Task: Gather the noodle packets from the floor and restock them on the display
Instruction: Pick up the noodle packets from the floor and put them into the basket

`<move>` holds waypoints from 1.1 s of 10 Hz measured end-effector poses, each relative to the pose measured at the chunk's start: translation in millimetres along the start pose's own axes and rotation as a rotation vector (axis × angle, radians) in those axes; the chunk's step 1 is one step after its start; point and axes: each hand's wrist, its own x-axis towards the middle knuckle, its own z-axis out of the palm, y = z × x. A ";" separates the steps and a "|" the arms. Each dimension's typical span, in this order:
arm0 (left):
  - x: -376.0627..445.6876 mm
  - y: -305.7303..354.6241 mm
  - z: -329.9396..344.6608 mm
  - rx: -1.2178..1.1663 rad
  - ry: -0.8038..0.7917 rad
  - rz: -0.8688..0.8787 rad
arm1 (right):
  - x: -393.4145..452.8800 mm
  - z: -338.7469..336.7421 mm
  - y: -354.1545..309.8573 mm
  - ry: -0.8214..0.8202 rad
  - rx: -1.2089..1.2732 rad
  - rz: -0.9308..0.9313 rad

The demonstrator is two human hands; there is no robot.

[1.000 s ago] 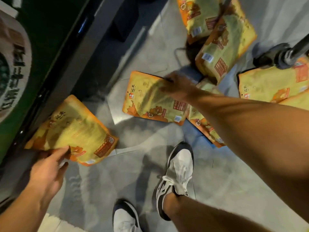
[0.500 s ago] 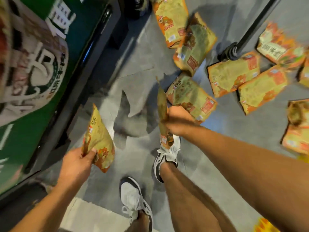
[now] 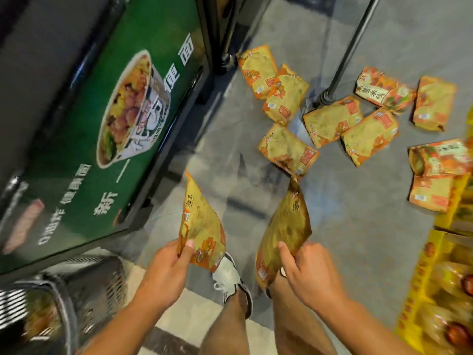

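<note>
i've got my left hand (image 3: 167,265) pinched shut on one noodle packet (image 3: 202,231), my right hand (image 3: 311,271) on another (image 3: 282,234), both pointing long-axis forward. the yellow display (image 3: 419,285) sits at my right, nearer the right hand.

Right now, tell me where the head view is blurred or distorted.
Head view: motion blur smears the green poster and yellow display at the edges; wide-angle bending curves the black pole; the packet in the left hand stays fairly sharp; floor packets are soft.
</note>
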 end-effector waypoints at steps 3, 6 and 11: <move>-119.5 -50.3 10.4 -0.119 0.180 -0.042 | -119.3 18.6 -14.0 0.086 0.361 -0.014; -268.9 -127.1 10.0 -0.336 0.354 -0.281 | -261.0 61.1 -31.9 -0.119 0.041 -0.404; -364.4 -308.2 -120.6 -0.539 0.833 -0.283 | -357.3 163.8 -196.4 -0.434 0.440 -0.390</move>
